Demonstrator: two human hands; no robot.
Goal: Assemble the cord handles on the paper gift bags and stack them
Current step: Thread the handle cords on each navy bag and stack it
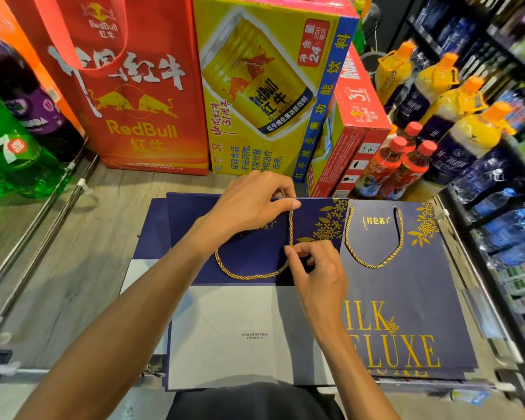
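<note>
One view only: a wide-angle camera worn on the head. It faces forward and steeply down, close above the navy gift bag (309,213). Beyond the bag stands a yellow carton (264,86); straight lines bow at the edges.

Flat navy bags (406,298), gold cord handles (252,275)

Red bag (128,95) and yellow carton (264,86) stood close beyond the left hand (249,207). Bare boards (82,253) lay open to its left.

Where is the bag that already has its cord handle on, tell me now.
In the head view the finished bag lies flat on the right, beside the bag being threaded, just right of the right hand.
</note>
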